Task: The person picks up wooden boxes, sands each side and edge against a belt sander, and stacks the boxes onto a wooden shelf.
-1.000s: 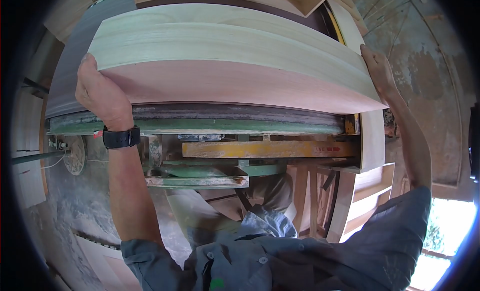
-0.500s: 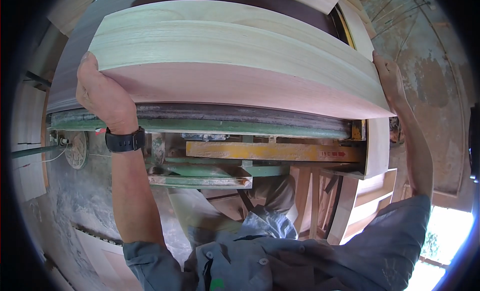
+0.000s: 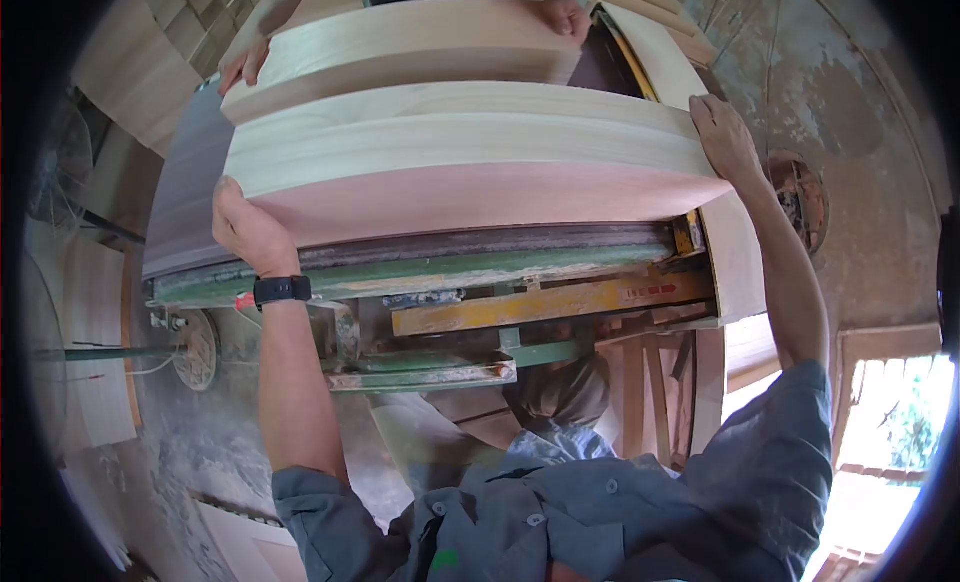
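Pale wooden boards [image 3: 470,132], seemingly stacked together with a pinkish long face toward me, lie across the machine's table [image 3: 185,202]. My left hand [image 3: 255,230] grips their left end, thumb on the top edge, a black watch on the wrist. At the right end, my right hand [image 3: 727,140] is closed around the corner, fingers over the top. Just beyond lies another pale wooden piece [image 3: 410,44]. Another person's hands hold it, one hand [image 3: 243,62] at its left end and the other hand [image 3: 568,20] at its right.
A green rail [image 3: 420,274] runs along the machine's near edge, above a dusty yellow bar [image 3: 550,307]. Wooden frames [image 3: 650,397] stand at lower right. A fan [image 3: 62,167] is at far left. More boards [image 3: 125,67] lie at upper left.
The view has shifted, and my boards now appear lower and smaller, with my right hand's fingers over the top corner. Another person's hands and a second wooden piece have come into view beyond.
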Motion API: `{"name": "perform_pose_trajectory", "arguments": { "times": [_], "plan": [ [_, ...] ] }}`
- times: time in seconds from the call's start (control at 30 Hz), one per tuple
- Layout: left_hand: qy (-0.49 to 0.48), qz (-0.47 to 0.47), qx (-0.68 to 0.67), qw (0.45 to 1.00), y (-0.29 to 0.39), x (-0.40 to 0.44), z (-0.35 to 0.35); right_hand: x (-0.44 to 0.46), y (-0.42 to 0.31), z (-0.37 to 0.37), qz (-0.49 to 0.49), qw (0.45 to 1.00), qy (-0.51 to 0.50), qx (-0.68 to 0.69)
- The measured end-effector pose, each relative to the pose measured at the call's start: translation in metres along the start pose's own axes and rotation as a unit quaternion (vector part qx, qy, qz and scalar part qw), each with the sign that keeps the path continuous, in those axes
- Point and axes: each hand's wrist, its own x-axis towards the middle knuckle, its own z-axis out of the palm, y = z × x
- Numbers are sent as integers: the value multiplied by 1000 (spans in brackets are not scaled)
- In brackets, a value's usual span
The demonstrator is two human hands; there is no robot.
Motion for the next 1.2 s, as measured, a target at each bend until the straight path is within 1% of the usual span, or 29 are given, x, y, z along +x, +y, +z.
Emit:
{"name": "perform_pose_trajectory", "arguments": {
  "times": [0.03,0.07,0.1,0.13,0.17,0.2,0.23,0.27,0.33,0.37,0.43,0.47,0.5,0.57,0.6,0.63,0.67,0.7,0.73,0.77,0.83,0.93,1.0,1.03,1.07,1.1,1.13,1.17,1.2],
  "plan": [
    [-2,7,-3,1000,2,-1,0,-6,5,1,69,996,41,34],
    [3,5,1,1000,3,-1,1,-12,12,1,74,996,45,37],
    [-1,8,0,1000,3,-3,-1,-19,19,2,129,987,23,98],
    [-2,-11,1,1000,2,-2,-1,-25,26,3,181,970,3,159],
    [0,-29,3,1000,1,-1,-1,-31,32,7,183,969,6,164],
    [-1,-23,6,1000,-1,-1,-1,-37,36,14,220,904,19,367],
    [1,-18,5,1000,-4,-1,-1,-42,32,18,245,795,28,554],
    [4,-12,5,1000,-5,1,-2,-43,26,20,242,790,26,562],
    [1,-9,12,1000,-4,1,-4,-50,15,19,267,704,95,651],
    [-2,-14,10,1000,-3,1,-3,-53,15,24,265,700,92,657],
    [5,-16,-1,1000,2,1,1,-59,19,32,265,674,157,671],
    [10,-26,-15,1000,4,-1,3,-63,12,34,262,683,189,655],
    [9,-24,-12,1000,4,-2,4,-67,10,37,264,681,188,657],
    [1,-49,-44,998,5,-2,3,-70,2,46,266,703,264,605],
    [5,-44,-36,998,3,-1,0,-72,-6,47,261,705,276,600],
    [0,-28,-16,999,-3,1,-1,-71,1,55,273,687,274,615],
    [-4,-13,3,1000,-6,3,-3,-71,-8,52,282,691,282,603],
    [1,-7,8,1000,-7,4,-4,-72,-15,48,291,696,291,589],
    [-4,-6,5,1000,-6,3,-3,-71,-12,52,288,723,306,548],
    [-9,-5,-1,1000,-5,3,-2,-71,-11,55,284,722,305,552],
    [-10,1,-9,1000,-5,3,-3,-72,-11,56,318,734,312,513],
    [-16,-15,-6,1000,-8,4,-6,-71,-6,63,298,740,327,507],
    [-47,-19,-20,998,-5,3,-7,-70,-9,63,290,743,336,501],
    [-41,-17,-28,999,-3,4,-8,-70,-14,60,294,725,339,523],
    [-59,-18,-35,997,-2,6,-10,-69,-19,59,297,706,340,546],
    [-78,-19,-42,996,0,6,-13,-68,-19,66,288,707,345,546],
    [-98,-64,-50,992,2,12,-19,-67,-16,77,288,719,327,541],
    [-99,-59,-63,991,6,22,-29,-66,-21,69,288,729,315,535],
    [-156,-58,-72,983,8,34,-43,-65,-26,63,286,725,283,558]
  ]
}}
